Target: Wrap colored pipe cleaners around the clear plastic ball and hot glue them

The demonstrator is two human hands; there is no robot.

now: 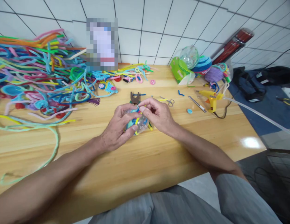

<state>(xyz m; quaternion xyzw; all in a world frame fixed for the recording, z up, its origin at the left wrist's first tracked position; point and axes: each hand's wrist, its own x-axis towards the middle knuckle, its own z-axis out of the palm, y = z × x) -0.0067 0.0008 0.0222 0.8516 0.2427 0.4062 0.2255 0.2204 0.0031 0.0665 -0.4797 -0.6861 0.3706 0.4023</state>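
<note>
My left hand [118, 126] and my right hand [156, 113] meet over the middle of a wooden table [135, 161]. Together they grip a small clear ball wrapped in blue, yellow and green pipe cleaners [138, 123]. The left hand cups it from the side with fingers curled round it. The right hand's fingertips pinch at the wrapping on top of the ball. Much of the ball is hidden by my fingers.
A big heap of coloured pipe cleaners [39, 74] covers the table's left. Brown pliers [135, 98], scissors [169, 101], a yellow glue gun [211, 99], a green bag [181, 73] and wrapped balls [213, 73] lie behind. The table's right edge drops to a floor with a dark bag [249, 84].
</note>
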